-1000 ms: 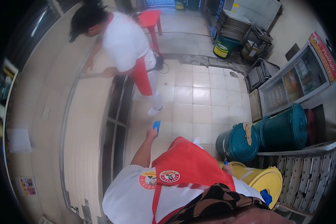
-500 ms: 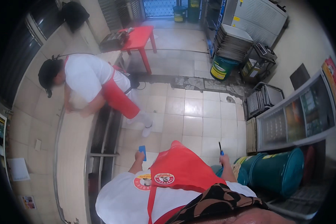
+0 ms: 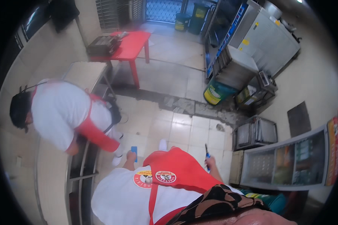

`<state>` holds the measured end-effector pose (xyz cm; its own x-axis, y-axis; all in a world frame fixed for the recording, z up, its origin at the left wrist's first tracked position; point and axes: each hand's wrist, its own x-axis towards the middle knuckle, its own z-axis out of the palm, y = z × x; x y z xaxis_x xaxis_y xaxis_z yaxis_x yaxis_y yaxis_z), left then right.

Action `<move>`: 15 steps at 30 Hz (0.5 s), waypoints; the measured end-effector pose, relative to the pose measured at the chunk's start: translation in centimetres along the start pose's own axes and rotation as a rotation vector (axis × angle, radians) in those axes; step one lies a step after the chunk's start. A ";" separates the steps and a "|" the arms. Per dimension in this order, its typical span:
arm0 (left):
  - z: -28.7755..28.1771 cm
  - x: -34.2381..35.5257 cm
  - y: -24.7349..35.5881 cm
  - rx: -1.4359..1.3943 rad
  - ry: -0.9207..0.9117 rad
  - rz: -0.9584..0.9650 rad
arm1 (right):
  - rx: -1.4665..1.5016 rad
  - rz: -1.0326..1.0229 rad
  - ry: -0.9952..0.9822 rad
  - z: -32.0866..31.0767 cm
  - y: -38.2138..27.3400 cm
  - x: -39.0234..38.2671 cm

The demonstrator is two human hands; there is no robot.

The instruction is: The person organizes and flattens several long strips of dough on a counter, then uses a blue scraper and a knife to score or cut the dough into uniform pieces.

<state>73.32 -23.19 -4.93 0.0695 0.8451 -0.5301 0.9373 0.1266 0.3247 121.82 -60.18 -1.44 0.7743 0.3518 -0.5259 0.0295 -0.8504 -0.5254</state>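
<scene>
My left hand (image 3: 131,156) is closed on a flat blue rectangular piece (image 3: 134,153) that looks like a plastic scraper. It hangs low beside my red apron (image 3: 176,163). On the other side, my right hand (image 3: 211,163) grips a slim lighter (image 3: 207,154) with a blue handle and a long black nozzle pointing away from me. Both hands are over the tiled floor, apart from any surface. The fingers are small in view and partly hidden.
At left, a co-worker (image 3: 60,108) in white and red bends over a long pale worktable (image 3: 52,180). Ahead stands a red table (image 3: 135,47) bearing a dark box. To the right are stacked trays on a green bucket (image 3: 218,92), a tray rack (image 3: 255,133) and a glass-fronted display fridge (image 3: 285,161).
My view has moved forward and turned, so the co-worker appears lower and farther left, and the fridge is lower. Both hands keep hold of their things. A white shoe now shows beyond my apron.
</scene>
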 end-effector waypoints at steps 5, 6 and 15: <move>-4.0 10.8 6.7 -0.096 0.113 0.057 | 0.177 0.220 -0.064 0.0 -4.3 -0.7; -3.4 13.5 11.8 -0.124 0.098 0.140 | 0.276 0.301 0.018 -0.9 -1.3 1.1; -11.2 24.4 30.8 -0.309 0.088 0.283 | 0.153 0.250 -0.052 1.2 -7.8 12.8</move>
<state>100.03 7.08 0.90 0.2671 0.9085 -0.3214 0.7378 0.0217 0.6746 130.77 -48.60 -4.88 0.7119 0.1624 -0.6833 -0.2565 -0.8456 -0.4682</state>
